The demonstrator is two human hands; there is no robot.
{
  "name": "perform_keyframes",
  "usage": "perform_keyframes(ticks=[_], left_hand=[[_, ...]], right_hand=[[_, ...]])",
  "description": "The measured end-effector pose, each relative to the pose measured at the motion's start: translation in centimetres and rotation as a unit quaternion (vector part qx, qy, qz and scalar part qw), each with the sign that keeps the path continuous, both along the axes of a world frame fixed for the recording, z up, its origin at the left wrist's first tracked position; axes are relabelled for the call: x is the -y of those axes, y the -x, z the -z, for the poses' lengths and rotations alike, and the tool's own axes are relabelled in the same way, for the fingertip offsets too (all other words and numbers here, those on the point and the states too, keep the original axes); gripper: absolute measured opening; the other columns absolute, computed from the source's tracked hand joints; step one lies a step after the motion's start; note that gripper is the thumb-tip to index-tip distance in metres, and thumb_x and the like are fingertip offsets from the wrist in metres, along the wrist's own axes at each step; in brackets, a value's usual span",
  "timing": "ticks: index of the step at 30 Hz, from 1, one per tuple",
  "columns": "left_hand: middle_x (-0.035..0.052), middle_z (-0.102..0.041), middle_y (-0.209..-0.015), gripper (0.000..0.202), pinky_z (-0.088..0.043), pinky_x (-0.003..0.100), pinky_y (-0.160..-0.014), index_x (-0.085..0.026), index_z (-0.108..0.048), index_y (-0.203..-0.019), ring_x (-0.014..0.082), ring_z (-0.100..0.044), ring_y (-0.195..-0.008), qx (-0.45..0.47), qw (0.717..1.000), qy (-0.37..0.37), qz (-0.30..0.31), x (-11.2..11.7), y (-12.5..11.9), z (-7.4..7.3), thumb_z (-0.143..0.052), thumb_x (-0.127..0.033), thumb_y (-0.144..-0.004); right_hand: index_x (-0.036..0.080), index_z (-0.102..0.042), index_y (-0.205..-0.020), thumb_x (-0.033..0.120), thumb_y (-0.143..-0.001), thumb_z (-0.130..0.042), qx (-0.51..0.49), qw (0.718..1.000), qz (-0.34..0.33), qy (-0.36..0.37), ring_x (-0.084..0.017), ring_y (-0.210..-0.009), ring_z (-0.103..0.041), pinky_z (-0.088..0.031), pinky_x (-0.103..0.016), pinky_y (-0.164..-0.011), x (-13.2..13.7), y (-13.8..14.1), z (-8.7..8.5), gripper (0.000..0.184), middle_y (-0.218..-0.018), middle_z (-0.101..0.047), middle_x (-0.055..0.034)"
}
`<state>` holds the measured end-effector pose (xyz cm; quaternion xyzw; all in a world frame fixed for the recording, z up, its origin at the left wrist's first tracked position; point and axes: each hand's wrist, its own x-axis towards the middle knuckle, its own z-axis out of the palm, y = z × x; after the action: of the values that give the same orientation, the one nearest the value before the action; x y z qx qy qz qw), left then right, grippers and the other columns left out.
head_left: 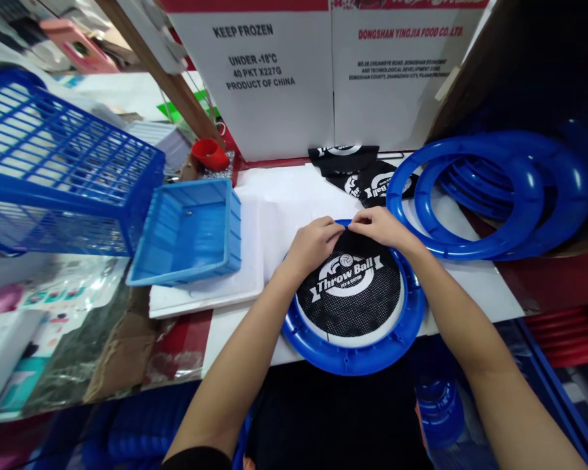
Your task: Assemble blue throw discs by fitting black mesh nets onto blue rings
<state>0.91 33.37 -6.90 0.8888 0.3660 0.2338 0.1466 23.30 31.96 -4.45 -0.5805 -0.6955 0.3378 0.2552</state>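
Observation:
A black mesh net (357, 307) printed "Throw Ball" lies inside a blue plastic ring (347, 362) at the table's front edge. Over the ring's far side, my left hand (314, 243) pinches the net's edge between thumb and fingers. Close beside it, my right hand (379, 226) is closed in a similar pinch on the same edge. My fingertips hide the exact spot they grip. Along the near side, a white gap shows between net and ring.
Blue rings (470, 251) are piled at the right, partly in a dark box. More black nets (345, 160) lie behind my hands. A light-blue bin (191, 228) sits on white foam at the left, near a blue basket (142, 189). A printed carton (284, 117) stands behind.

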Motion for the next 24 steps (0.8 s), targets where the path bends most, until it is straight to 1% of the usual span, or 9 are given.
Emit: perform_keyframes(ticks=[3,5,8,12,15,19,24], left_hand=[[0.0101,-0.075,-0.114,0.025,-0.056,0.034,-0.078,-0.023,-0.081,-0.113,0.0249,-0.070,-0.101,-0.028,1.000,-0.011,-0.002,0.12,-0.12,0.07,-0.057,-0.021,-0.106],[0.0108,-0.074,-0.116,0.026,-0.056,0.034,-0.079,-0.023,-0.081,-0.115,0.0253,-0.069,-0.103,-0.032,0.999,-0.013,0.000,0.16,-0.15,0.10,-0.056,-0.021,-0.107],[0.0116,-0.074,-0.117,0.027,-0.057,0.035,-0.081,-0.022,-0.080,-0.117,0.0257,-0.069,-0.105,-0.029,0.999,-0.014,0.001,0.21,-0.12,0.09,-0.055,-0.020,-0.107],[0.0113,-0.074,-0.117,0.027,-0.057,0.034,-0.081,-0.022,-0.080,-0.117,0.0253,-0.069,-0.106,-0.020,0.999,-0.026,-0.003,0.23,-0.04,0.12,-0.055,-0.020,-0.107],[0.0105,-0.073,-0.115,0.027,-0.057,0.034,-0.081,-0.022,-0.080,-0.116,0.0245,-0.069,-0.105,-0.008,0.999,-0.031,-0.002,0.17,-0.03,0.25,-0.055,-0.021,-0.107],[0.0108,-0.073,-0.114,0.026,-0.058,0.036,-0.085,-0.020,-0.080,-0.116,0.0247,-0.069,-0.103,-0.005,0.999,-0.032,0.005,0.03,-0.09,0.38,-0.055,-0.021,-0.107],[0.0117,-0.072,-0.114,0.025,-0.059,0.037,-0.087,-0.018,-0.078,-0.117,0.0254,-0.068,-0.104,-0.018,0.999,-0.032,0.016,-0.02,-0.19,0.28,-0.055,-0.018,-0.107]], right_hand=[[0.018,-0.074,-0.076,0.035,-0.089,-0.069,-0.005,1.000,0.001,0.007,-0.018,-0.077,-0.061,-0.042,-0.031,-0.072,-0.20,0.01,0.12,0.022,-0.076,-0.071,-0.0031],[0.018,-0.073,-0.075,0.034,-0.089,-0.069,-0.005,1.000,0.005,0.010,-0.017,-0.075,-0.060,-0.041,-0.032,-0.070,-0.33,0.06,0.16,0.021,-0.074,-0.069,-0.0027],[0.017,-0.071,-0.074,0.033,-0.089,-0.069,0.004,1.000,0.012,0.011,-0.017,-0.073,-0.058,-0.040,-0.032,-0.068,-0.43,0.15,0.11,0.022,-0.073,-0.068,-0.0027],[0.017,-0.071,-0.075,0.033,-0.091,-0.068,-0.003,1.000,0.011,0.009,-0.016,-0.073,-0.057,-0.040,-0.032,-0.069,-0.44,0.23,0.03,0.023,-0.072,-0.067,-0.0020],[0.017,-0.072,-0.075,0.032,-0.090,-0.069,0.002,1.000,0.017,0.008,-0.016,-0.072,-0.058,-0.040,-0.031,-0.068,-0.43,0.35,0.03,0.022,-0.072,-0.068,-0.0018],[0.018,-0.073,-0.075,0.029,-0.089,-0.070,0.026,0.999,0.030,0.004,-0.017,-0.073,-0.061,-0.040,-0.031,-0.068,-0.44,0.47,0.06,0.018,-0.073,-0.070,-0.0022],[0.018,-0.072,-0.072,0.027,-0.086,-0.071,-0.015,1.000,0.011,0.009,-0.017,-0.074,-0.061,-0.042,-0.031,-0.070,-0.65,0.19,0.26,0.016,-0.073,-0.070,-0.0020]])
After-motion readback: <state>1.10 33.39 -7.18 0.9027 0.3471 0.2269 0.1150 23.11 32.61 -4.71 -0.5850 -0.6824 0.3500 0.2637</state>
